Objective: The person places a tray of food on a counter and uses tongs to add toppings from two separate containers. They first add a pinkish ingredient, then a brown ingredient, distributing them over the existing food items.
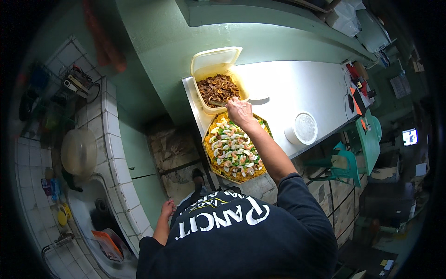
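Note:
My right hand is closed around a metal serving utensil; its exact kind is too small to tell. The utensil's end dips into brown, crisp-looking food pieces in a pale yellow plastic container whose lid stands raised against the wall. Just below my right wrist lies an octagonal tray of yellow-orange noodles topped with egg slices, shrimp and chopped greens. My left hand hangs low at my side, away from the table, fingers loosely bent and apparently holding nothing.
The container and tray are on a white table along a green wall. A white lidded tub stands to the right. Green plastic chairs are beyond it. On the left, a tiled counter holds a sink.

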Available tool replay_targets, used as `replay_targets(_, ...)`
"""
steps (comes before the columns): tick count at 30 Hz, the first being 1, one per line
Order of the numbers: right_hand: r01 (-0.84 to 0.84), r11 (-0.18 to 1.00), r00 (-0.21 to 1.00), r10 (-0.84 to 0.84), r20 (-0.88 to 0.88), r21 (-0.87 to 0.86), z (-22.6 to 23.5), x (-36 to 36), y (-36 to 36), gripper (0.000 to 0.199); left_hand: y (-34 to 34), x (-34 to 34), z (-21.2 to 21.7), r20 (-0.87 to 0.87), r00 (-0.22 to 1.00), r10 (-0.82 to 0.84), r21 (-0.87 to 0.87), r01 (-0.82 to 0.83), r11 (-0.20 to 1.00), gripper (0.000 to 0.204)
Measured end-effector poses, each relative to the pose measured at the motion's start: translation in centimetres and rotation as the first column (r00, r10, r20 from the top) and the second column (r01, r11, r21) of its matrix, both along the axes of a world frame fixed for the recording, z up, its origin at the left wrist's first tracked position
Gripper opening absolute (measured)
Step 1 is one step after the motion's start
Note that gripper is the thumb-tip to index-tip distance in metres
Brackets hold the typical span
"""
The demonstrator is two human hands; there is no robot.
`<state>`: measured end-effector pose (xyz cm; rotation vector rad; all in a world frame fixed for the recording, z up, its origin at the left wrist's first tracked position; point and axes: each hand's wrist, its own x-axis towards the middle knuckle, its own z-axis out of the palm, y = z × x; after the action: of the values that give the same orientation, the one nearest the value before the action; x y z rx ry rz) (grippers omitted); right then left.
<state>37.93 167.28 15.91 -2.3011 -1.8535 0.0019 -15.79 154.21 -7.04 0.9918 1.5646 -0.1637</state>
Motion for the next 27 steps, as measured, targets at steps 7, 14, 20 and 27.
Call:
replay_targets(7, 0.035, 0.933, 0.998, -0.017, -0.052, 0.359, 3.5, 1.2, -3.1, 0.024, 0.0, 0.0, 0.6, -0.034, 0.997, -0.065, 0.008, 0.066, 0.998, 0.027)
replay_targets(14, 0.027, 0.999, 1.000, -0.027, -0.005, 0.020, 1.1, 0.1, -1.6, 0.017, 2.4, 2.2, 0.3, -0.059, 0.975, -0.214, 0.043, 0.216, 0.975, 0.026)
replay_targets(20, 0.054, 0.997, 0.998, -0.057, -0.040, -0.061, 1.2, 0.1, -0.4, 0.020, 2.9, 3.5, -0.5, 0.025, 1.000, 0.001, 0.001, -0.001, 1.000, 0.026)
replay_targets(27, 0.111, 0.989, 0.991, -0.103, -0.084, 0.100, 3.1, 1.3, -1.9, 0.025, 0.5, 1.0, -1.0, 0.039, 0.985, -0.170, 0.069, 0.167, 0.984, 0.027)
